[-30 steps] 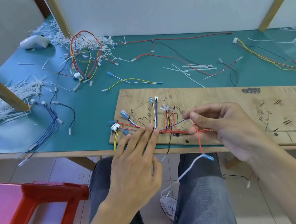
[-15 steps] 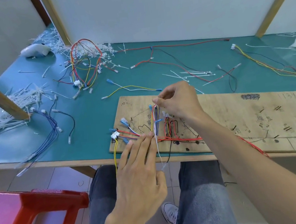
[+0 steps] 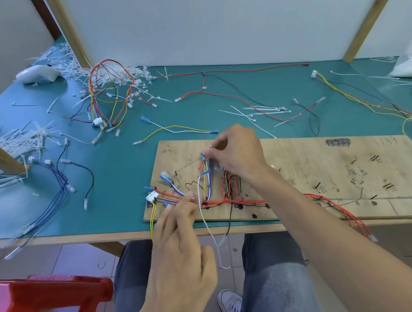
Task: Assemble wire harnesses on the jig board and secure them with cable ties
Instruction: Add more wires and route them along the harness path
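A wooden jig board (image 3: 327,169) lies on the green table near its front edge. On the board's left part sits a harness of red, yellow, blue and purple wires (image 3: 210,188) with a white connector (image 3: 152,195) at the left. My right hand (image 3: 237,152) pinches the upper wire ends near the board's top edge. My left hand (image 3: 180,236) presses its extended fingertips on the wires at the board's lower left. A white wire (image 3: 208,226) hangs from the harness over the table edge.
Loose wire bundles (image 3: 108,97) and piles of white cable ties (image 3: 15,144) cover the table's left and back. Several white ties (image 3: 258,110) lie behind the board. More wires (image 3: 360,98) run along the right. A red stool (image 3: 50,304) stands at lower left.
My right hand moved from the board's lower middle up to the upper wire ends, carrying the red and white wire there. My left hand stayed pressing near the lower left.
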